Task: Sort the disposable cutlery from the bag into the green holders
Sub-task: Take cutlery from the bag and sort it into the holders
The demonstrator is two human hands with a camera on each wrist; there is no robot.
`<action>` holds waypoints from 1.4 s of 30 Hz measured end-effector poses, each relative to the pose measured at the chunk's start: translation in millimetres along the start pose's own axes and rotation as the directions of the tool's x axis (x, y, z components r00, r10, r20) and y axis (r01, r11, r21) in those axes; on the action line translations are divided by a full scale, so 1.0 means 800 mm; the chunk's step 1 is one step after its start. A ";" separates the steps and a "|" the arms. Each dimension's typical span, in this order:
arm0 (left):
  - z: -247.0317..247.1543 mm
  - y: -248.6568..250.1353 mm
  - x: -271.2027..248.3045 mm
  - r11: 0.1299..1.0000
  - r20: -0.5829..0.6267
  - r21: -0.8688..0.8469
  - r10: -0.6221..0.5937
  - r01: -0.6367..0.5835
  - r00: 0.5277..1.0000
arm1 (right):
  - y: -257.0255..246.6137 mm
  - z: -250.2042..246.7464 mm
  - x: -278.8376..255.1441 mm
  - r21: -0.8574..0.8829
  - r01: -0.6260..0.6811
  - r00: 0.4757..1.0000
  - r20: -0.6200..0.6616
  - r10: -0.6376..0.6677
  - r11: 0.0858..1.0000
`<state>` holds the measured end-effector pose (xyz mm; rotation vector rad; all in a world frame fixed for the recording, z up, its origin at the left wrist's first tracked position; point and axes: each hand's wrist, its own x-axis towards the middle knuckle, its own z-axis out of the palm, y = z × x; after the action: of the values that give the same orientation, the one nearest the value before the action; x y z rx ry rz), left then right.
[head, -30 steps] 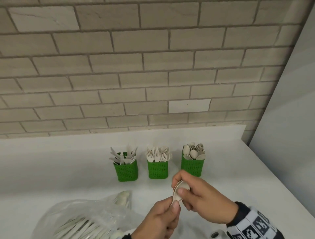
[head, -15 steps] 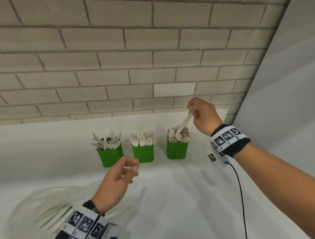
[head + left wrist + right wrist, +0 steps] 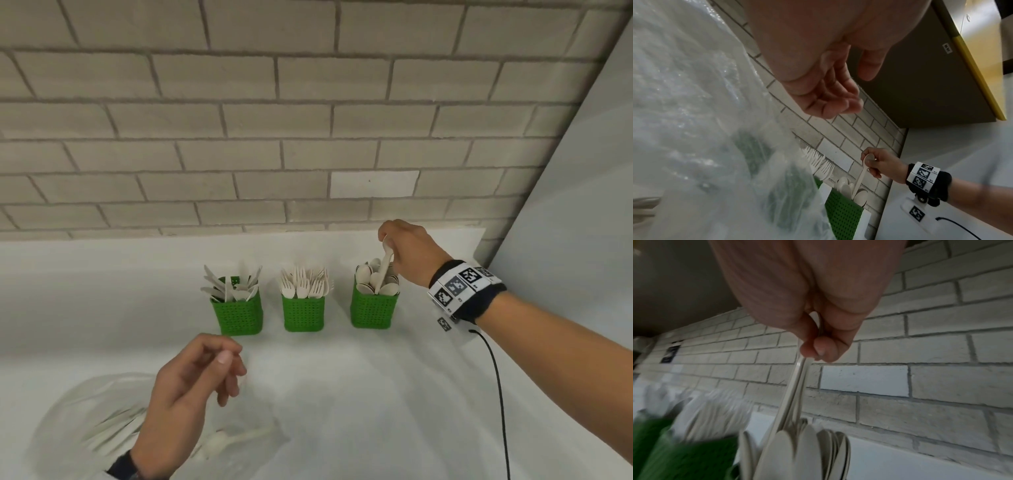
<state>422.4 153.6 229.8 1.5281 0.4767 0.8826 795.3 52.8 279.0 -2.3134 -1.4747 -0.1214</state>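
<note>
Since half a second ago the right hand (image 3: 409,255) has sunk lower over the right green holder (image 3: 374,310), driving the spoon (image 3: 384,267) deeper among the spoons already standing there; the left hand (image 3: 191,387) has barely shifted. The right thumb and fingers are pinched together on the spoon's upper end, and the handle end is down inside the holder. The left hand hovers near the camera above the clear plastic bag (image 3: 85,418), fingers loosely curled and slightly apart, holding nothing. More white cutlery lies inside the bag at the near left of the white counter (image 3: 342,394). The middle holder (image 3: 304,313) is packed with forks, the left holder (image 3: 237,315) with knives. All three stand in a row at the far side, before the brick wall (image 3: 274,120). A black cable (image 3: 498,394) trails from the right wrist band (image 3: 462,291).
</note>
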 end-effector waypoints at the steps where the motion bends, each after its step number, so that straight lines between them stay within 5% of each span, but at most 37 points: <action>1: -0.001 0.000 0.001 1.000 0.000 0.010 -0.010 0.010 1.000 | 0.003 -0.004 0.005 0.000 -0.020 1.000 -0.018 0.020 1.000; 14: 0.005 -0.003 0.006 0.998 0.040 0.035 -0.058 0.057 0.998 | 0.008 0.008 0.004 -0.024 0.204 0.964 0.182 -0.196 0.979; 21: 0.010 0.000 0.008 0.998 0.058 0.028 -0.065 0.063 0.996 | 0.016 0.019 0.008 -0.087 0.067 0.946 0.322 -0.036 0.994; 35: -0.006 0.012 0.013 1.000 0.031 0.013 -0.004 0.003 1.000 | 0.005 0.092 -0.050 -0.413 -0.040 0.940 0.294 0.175 0.910; 42: -0.033 0.030 0.014 1.000 -0.067 0.019 0.011 -0.010 0.998 | 0.020 0.105 -0.045 -0.244 -0.101 0.958 0.237 0.160 0.965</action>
<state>404.7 174.8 255.0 1.5225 0.5269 0.9419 782.0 47.5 187.4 -2.6923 -1.4854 0.0484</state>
